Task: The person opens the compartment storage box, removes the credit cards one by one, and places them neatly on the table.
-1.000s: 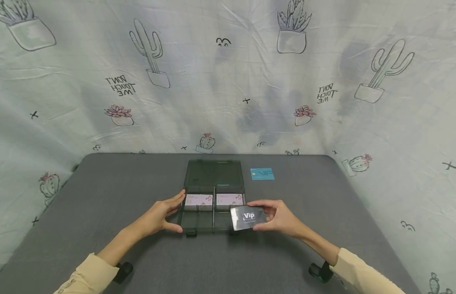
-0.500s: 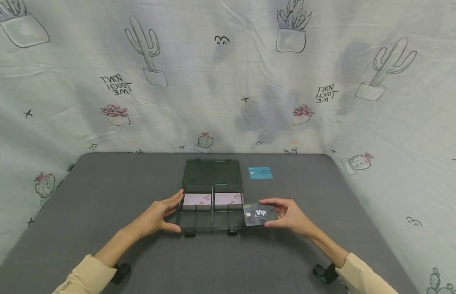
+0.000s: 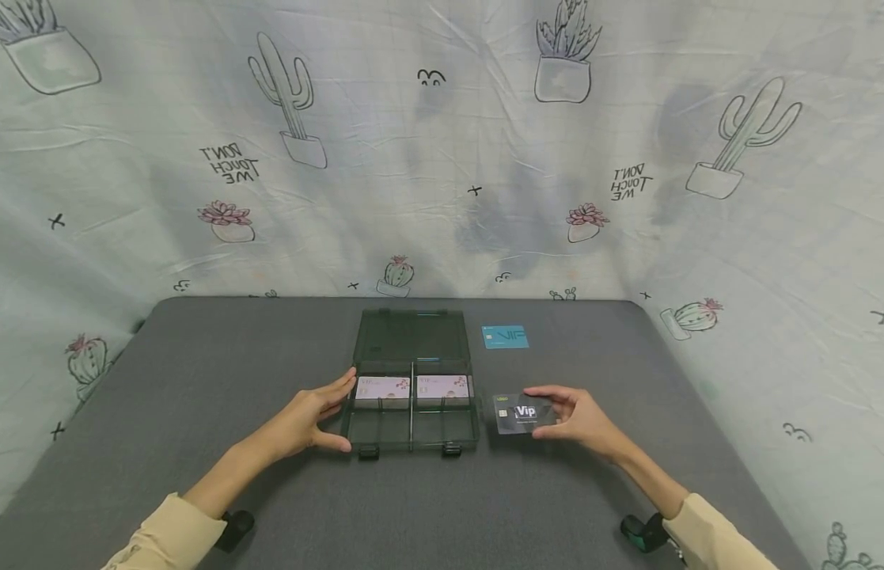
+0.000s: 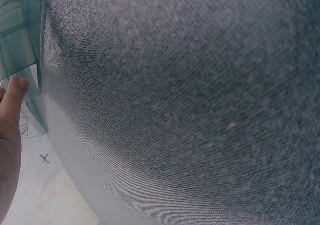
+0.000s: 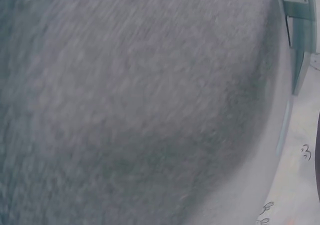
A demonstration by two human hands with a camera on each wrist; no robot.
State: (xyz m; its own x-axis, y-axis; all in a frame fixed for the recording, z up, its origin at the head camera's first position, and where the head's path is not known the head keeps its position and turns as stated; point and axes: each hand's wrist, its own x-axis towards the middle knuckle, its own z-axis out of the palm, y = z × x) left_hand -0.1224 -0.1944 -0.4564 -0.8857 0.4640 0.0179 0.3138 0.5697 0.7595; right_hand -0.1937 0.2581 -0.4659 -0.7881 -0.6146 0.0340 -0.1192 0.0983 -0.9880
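Observation:
A dark translucent plastic box [image 3: 380,336] lies on the table with its lid folded back, a divider down its middle. One pink card [image 3: 382,387] sits in the rear left compartment and another pink card [image 3: 442,386] in the rear right. My left hand [image 3: 306,421] rests against the box's left side, thumb and fingers spread; its fingertips also touch the box in the left wrist view. To the right of the box, my right hand [image 3: 578,419] pinches a black "Vip" card [image 3: 513,424] between thumb and fingers, apart from the box.
A blue card [image 3: 504,337] lies on the grey table [image 3: 256,340] behind and right of the box. A cactus-print curtain [image 3: 442,142] hangs behind the table and at both sides. The right wrist view shows mostly tabletop, with the box [image 5: 302,30] at its upper right edge.
My right hand has moved the black card rightward, from over the box's front right corner to beside the box. My left hand stays at the box's left side.

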